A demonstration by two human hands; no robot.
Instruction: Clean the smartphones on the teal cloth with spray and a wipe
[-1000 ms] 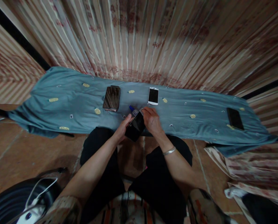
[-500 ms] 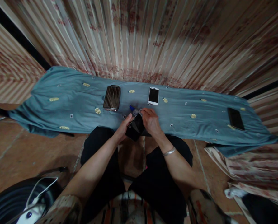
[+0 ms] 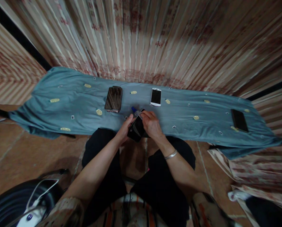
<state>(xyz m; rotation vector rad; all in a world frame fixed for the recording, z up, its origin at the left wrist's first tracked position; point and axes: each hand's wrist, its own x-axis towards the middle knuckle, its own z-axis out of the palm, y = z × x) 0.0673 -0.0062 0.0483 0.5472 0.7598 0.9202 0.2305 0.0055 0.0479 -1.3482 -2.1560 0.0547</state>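
Note:
A dark phone [image 3: 136, 129] lies tilted in my left hand [image 3: 124, 130], whose thumb runs along its left edge. My right hand [image 3: 151, 123] is at the phone's upper right corner, fingers pinched together; what they grip there is too small to make out. Just beyond the phone's top edge is a small clear item with a blue tip [image 3: 134, 109], partly hidden by the fingers. Farther back on the teal cloth [image 3: 178, 116] rests a white phone [image 3: 156, 97]. To the left sits a stack of dark phones [image 3: 113, 99].
Another dark phone [image 3: 239, 120] lies at the cloth's right end. Pleated curtains [image 3: 141, 41] rise behind the cloth. A white power strip [image 3: 33, 216] with a cable rests on a black ringed object [image 3: 8, 201] at lower left.
My right hand has shifted slightly left along the held phone's top corner. The phone has moved a little with it; my left hand has barely moved.

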